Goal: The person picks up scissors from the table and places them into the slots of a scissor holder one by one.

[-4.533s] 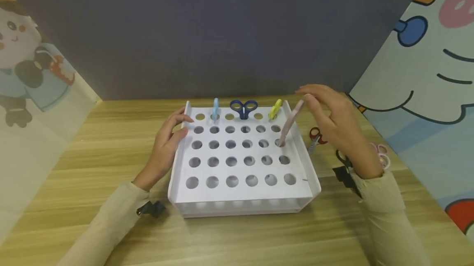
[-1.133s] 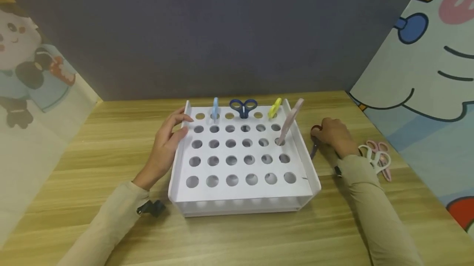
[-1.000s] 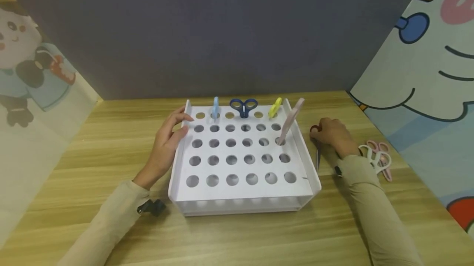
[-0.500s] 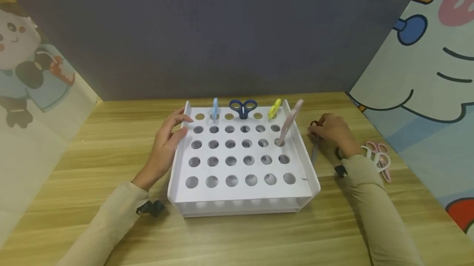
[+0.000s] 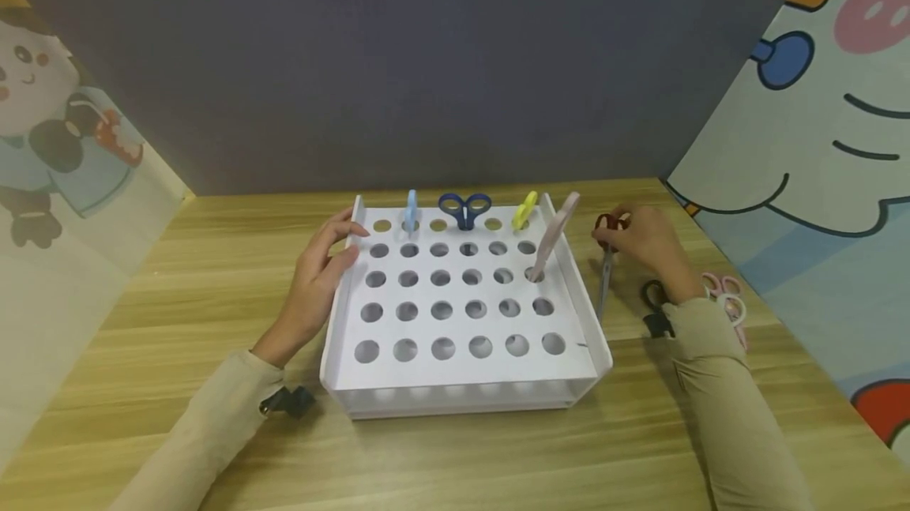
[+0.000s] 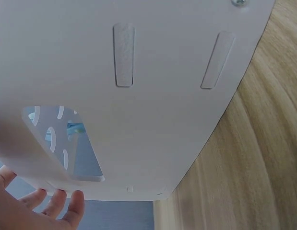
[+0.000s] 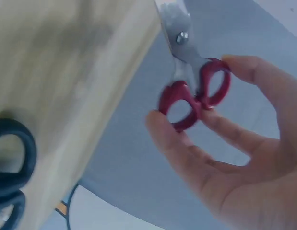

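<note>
A white rack (image 5: 455, 373) with rows of round holes stands mid-table. My left hand (image 5: 321, 266) holds its left side panel, fingers bent over the top edge; in the left wrist view fingertips (image 6: 76, 196) touch the panel. To the rack's right, my right hand (image 5: 654, 246) pinches red-handled scissors (image 5: 606, 282) by the finger loops, blades pointing down; the right wrist view shows their blades (image 7: 174, 33) nearly together. Light blue scissors (image 5: 411, 207), dark blue scissors (image 5: 465, 215) and yellow scissors (image 5: 524, 209) stand in the back row. Pale pink scissors (image 5: 550, 238) lean in a right-column hole.
Black-handled scissors (image 5: 648, 290) lie beneath the right wrist. Pink scissors (image 5: 732, 283) and white-handled scissors (image 5: 742, 312), partly hidden by the sleeve, lie near the right wall. A grey panel (image 5: 426, 61) closes off the back of the wooden table (image 5: 213, 274).
My right hand has let go of the pale pink scissors, which now stand in the rack, and moved right to the red scissors. It has lifted their handles. My left hand stays put.
</note>
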The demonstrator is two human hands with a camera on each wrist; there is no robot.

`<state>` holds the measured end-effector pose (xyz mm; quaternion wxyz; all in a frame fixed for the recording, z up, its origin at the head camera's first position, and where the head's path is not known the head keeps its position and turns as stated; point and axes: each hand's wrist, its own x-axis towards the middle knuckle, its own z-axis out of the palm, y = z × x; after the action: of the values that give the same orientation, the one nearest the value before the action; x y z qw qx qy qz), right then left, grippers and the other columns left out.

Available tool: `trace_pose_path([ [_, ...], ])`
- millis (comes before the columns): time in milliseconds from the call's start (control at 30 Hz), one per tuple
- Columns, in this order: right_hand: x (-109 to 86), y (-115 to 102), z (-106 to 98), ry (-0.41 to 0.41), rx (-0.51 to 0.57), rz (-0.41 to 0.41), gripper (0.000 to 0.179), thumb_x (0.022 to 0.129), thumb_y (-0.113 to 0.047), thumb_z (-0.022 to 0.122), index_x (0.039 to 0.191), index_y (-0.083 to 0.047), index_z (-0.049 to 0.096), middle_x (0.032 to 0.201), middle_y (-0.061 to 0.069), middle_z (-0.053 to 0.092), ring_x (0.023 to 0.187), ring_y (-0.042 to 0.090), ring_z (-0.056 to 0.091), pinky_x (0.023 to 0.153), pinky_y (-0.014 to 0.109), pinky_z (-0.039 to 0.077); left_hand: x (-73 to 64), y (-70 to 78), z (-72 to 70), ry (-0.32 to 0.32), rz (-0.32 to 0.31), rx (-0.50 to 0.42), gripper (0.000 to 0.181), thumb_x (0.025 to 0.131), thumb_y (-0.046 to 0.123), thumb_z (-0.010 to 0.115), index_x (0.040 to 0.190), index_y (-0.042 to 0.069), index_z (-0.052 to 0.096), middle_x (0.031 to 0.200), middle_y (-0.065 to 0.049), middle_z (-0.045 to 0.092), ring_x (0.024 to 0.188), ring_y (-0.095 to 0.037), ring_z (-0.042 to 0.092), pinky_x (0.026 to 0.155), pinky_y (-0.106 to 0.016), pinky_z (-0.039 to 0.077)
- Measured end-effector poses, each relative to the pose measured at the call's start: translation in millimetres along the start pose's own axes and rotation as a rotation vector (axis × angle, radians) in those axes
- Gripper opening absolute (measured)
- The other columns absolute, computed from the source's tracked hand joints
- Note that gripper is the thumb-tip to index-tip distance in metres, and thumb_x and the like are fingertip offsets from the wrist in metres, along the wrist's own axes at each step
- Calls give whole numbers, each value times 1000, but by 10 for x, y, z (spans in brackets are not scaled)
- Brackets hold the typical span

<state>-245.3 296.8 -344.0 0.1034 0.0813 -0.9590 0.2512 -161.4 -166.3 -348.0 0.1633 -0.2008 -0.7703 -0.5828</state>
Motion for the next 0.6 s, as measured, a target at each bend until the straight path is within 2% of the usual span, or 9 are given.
trace_pose_path([
  [167, -14, -140, -78, 164, 35, -71, 43, 86, -28, 74, 111, 7, 68, 93, 27, 69, 73, 34, 63, 57, 35, 44, -4, 3, -1, 0, -6, -5, 22, 101, 7, 48, 116, -5, 58, 155, -8, 37, 128, -26, 45, 75, -21, 56],
  [267, -24, -241, -126, 254, 54, -116, 38, 85, -24, 74, 109, 5, 70, 92, 26, 68, 77, 39, 65, 66, 45, 51, -7, 4, -8, 0, -13, 1, 22, 101, 8, 48, 117, -4, 58, 156, -7, 37, 128, -25, 45, 73, -22, 57],
  [400, -57, -355, -204, 282, 88, -124, 39, 85, -21, 75, 113, 5, 67, 103, 28, 64, 89, 45, 66, 78, 56, 54, -9, 2, -14, -4, -19, 3, 22, 102, 9, 48, 117, -3, 58, 157, -7, 36, 127, -24, 45, 70, -23, 57],
  [433, -68, -382, -222, 283, 91, -115, 39, 86, -21, 75, 114, 5, 67, 104, 27, 63, 91, 44, 66, 76, 54, 55, -9, 0, -15, -5, -21, 1, 22, 102, 9, 48, 117, -3, 58, 157, -6, 36, 127, -24, 45, 70, -23, 57],
  [500, -89, -428, -257, 294, 98, -112, 40, 85, -20, 76, 115, 5, 66, 106, 26, 62, 92, 43, 66, 75, 35, 58, -7, -4, -14, -7, -18, -1, 22, 102, 9, 48, 117, -3, 58, 157, -6, 36, 127, -23, 45, 70, -23, 57],
  [600, -131, -495, -303, 337, 131, -118, 41, 83, -18, 77, 115, 5, 66, 108, 26, 60, 93, 41, 66, 68, 7, 47, -5, -10, -10, -8, -11, -6, 22, 102, 8, 48, 117, -3, 59, 156, -6, 36, 127, -24, 45, 72, -23, 57],
])
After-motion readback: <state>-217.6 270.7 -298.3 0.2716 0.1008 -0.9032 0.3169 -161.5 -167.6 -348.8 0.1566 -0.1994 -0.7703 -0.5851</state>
